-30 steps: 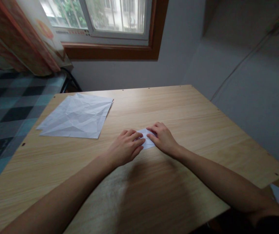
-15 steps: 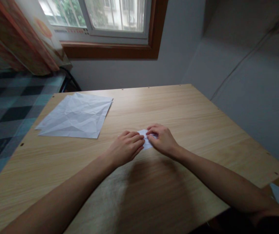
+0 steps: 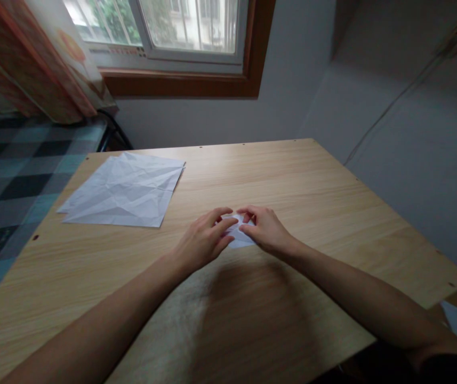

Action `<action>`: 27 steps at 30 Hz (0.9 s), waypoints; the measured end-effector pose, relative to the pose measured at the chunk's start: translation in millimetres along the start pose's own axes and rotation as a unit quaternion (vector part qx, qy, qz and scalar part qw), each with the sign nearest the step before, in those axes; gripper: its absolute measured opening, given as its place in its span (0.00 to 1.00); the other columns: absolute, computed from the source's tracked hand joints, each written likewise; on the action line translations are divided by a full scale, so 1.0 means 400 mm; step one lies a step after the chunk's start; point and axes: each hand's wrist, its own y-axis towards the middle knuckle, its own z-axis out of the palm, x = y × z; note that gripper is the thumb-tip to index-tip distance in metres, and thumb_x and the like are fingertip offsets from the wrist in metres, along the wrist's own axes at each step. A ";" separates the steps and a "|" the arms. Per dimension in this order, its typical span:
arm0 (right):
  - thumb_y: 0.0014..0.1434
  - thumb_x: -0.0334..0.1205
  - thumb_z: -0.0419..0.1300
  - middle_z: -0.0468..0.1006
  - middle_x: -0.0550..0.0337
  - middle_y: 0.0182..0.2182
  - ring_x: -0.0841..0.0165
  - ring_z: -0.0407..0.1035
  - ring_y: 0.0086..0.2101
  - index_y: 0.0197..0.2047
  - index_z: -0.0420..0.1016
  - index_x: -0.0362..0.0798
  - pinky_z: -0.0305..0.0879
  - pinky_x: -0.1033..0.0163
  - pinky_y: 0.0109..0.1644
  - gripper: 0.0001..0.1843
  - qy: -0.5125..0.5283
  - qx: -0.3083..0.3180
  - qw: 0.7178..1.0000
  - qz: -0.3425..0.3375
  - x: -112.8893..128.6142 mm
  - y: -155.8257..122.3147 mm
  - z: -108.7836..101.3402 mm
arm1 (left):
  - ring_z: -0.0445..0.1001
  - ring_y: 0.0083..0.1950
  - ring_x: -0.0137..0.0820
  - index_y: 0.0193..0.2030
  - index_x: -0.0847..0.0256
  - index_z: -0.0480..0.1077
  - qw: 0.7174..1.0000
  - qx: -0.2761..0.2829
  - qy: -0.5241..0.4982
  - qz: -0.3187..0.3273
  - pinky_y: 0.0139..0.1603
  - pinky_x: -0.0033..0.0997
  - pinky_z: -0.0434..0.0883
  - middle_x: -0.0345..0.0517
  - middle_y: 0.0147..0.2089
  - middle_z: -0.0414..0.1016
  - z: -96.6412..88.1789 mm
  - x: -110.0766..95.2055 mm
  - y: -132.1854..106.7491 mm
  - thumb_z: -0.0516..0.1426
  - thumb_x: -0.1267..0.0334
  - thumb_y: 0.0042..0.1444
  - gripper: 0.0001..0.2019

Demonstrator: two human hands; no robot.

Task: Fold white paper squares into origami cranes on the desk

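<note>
A small piece of folded white paper point(image 3: 241, 234) lies flat on the wooden table point(image 3: 316, 192), in front of me near the middle. From the left, my left hand point(image 3: 206, 239) reaches over its edge, with the thumb and fingers spread apart. My right hand point(image 3: 266, 228) bends its fingers and thumb around the paper's right side and covers part of it. Just how its fingertips press on the paper is partly hidden.
Large creased white sheets point(image 3: 124, 192) lie overlapping on the table's left side. To the left is a surface with a checked cloth point(image 3: 32, 160). A window point(image 3: 192, 32) and a curtain point(image 3: 48, 58) are behind, and a cable point(image 3: 392, 104) runs down the right wall.
The fingers of my left hand have spread and lifted a little, where before they lay close together on the paper. My right hand has hardly moved.
</note>
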 end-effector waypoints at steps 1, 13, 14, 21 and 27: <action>0.50 0.28 0.65 0.80 0.62 0.32 0.68 0.72 0.32 0.45 0.81 0.47 0.66 0.64 0.39 0.17 0.003 0.000 1.000 0.002 -0.001 0.000 0.001 | 0.75 0.49 0.38 0.54 0.60 0.69 1.000 0.001 -0.010 -0.011 0.48 0.43 0.76 0.56 0.59 0.69 0.000 0.001 0.000 0.57 0.64 0.63 0.14; 0.51 0.25 0.65 0.79 0.62 0.31 0.67 0.72 0.36 0.32 0.78 0.48 0.67 0.62 0.42 0.08 0.048 -0.052 0.993 -0.094 0.023 -0.020 0.010 | 0.70 0.54 0.45 0.59 0.59 0.65 0.993 0.041 0.031 -0.104 0.54 0.49 0.67 0.52 0.52 0.75 -0.013 0.006 0.018 0.65 0.50 0.54 0.29; 0.51 0.25 0.65 0.78 0.60 0.33 0.66 0.72 0.37 0.34 0.78 0.48 0.67 0.62 0.43 0.09 0.044 -0.063 0.993 -0.088 0.021 -0.020 0.010 | 0.70 0.52 0.44 0.57 0.59 0.66 0.992 0.051 0.026 -0.110 0.52 0.47 0.68 0.51 0.50 0.75 -0.011 0.009 0.020 0.65 0.50 0.54 0.28; 0.49 0.24 0.62 0.78 0.56 0.42 0.67 0.72 0.37 0.42 0.77 0.46 0.70 0.59 0.45 0.16 0.043 -0.053 0.997 -0.044 0.011 -0.011 -0.001 | 0.69 0.48 0.41 0.50 0.61 0.71 0.990 0.041 0.007 -0.138 0.50 0.43 0.70 0.48 0.45 0.72 -0.008 0.007 0.025 0.69 0.52 0.49 0.25; 0.45 0.31 0.68 0.80 0.54 0.44 0.64 0.73 0.40 0.49 0.76 0.45 0.70 0.59 0.44 0.25 0.116 0.022 0.993 -0.026 -0.003 -0.007 -0.001 | 0.70 0.44 0.37 0.37 0.60 0.67 0.992 0.022 -0.011 -0.125 0.42 0.37 0.71 0.46 0.42 0.69 -0.009 -0.006 0.018 0.67 0.55 0.50 0.16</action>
